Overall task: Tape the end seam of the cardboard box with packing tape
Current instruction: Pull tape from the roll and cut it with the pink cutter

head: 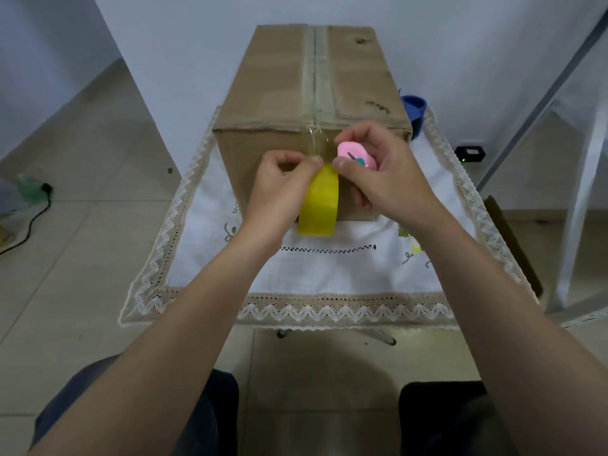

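Observation:
A brown cardboard box [279, 93] stands on the cloth-covered table, its top seam covered by clear tape that runs over the near edge and down the front face. My left hand [279, 189] holds a yellow roll of packing tape [319, 202] against the front face, pinching the tape just above the roll. My right hand [385, 172] grips a small pink cutter [357, 154] right beside the tape strip, thumb touching the left fingers. The lower front seam is hidden behind my hands.
A white tablecloth [329, 268] with a lace border covers the small table. A blue object [414, 108] sits behind the box at the right. A white chair leg [582, 205] stands to the right; a cable [33, 218] lies on the tiled floor at the left.

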